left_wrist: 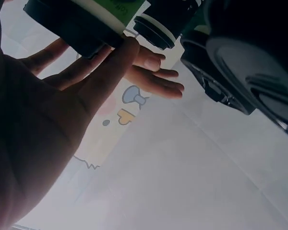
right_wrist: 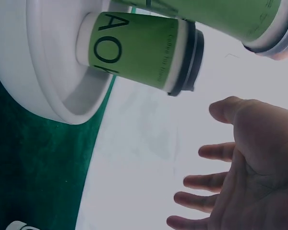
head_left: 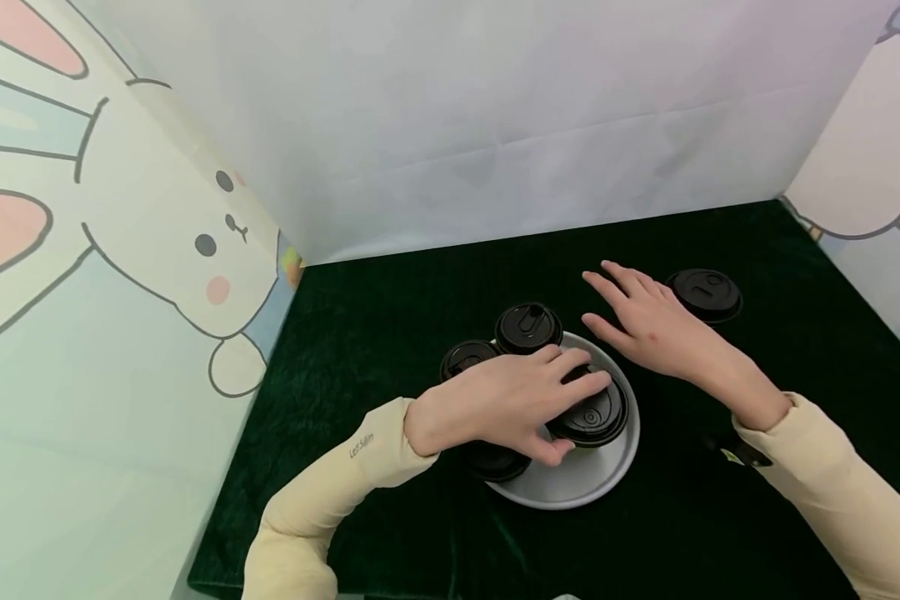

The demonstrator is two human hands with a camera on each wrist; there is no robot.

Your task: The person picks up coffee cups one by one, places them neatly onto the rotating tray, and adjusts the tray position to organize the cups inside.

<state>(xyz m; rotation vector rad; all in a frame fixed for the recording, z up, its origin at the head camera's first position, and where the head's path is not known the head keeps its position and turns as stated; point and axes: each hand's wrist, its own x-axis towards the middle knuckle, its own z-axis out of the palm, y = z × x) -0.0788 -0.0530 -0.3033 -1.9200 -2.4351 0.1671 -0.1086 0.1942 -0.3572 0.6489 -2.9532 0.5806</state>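
Observation:
My left hand (head_left: 521, 400) reaches over a round grey tray (head_left: 622, 467) and holds a lidded coffee cup (head_left: 592, 421) at its right side, fingers spread on the black lid and thumb along the near edge. Below, the left wrist view shows my thumb and fingers around the green cup's lid (left_wrist: 67, 28). My right hand (head_left: 656, 329) hovers off the tray's back right, palm down, fingers extended and holding nothing. Close to its wrist, another black-lidded cup (head_left: 705, 293) stands on the cloth. In the right wrist view, a green paper cup (right_wrist: 134, 52) stands on the tray.
More black-lidded cups stand at the tray's left side: one at the back (head_left: 528, 327), one at the left (head_left: 468, 357) and one at the front (head_left: 497, 463), the last two partly hidden by my left arm. Dark green cloth (head_left: 375, 333) covers the table, with a white curtain (head_left: 495, 192) behind.

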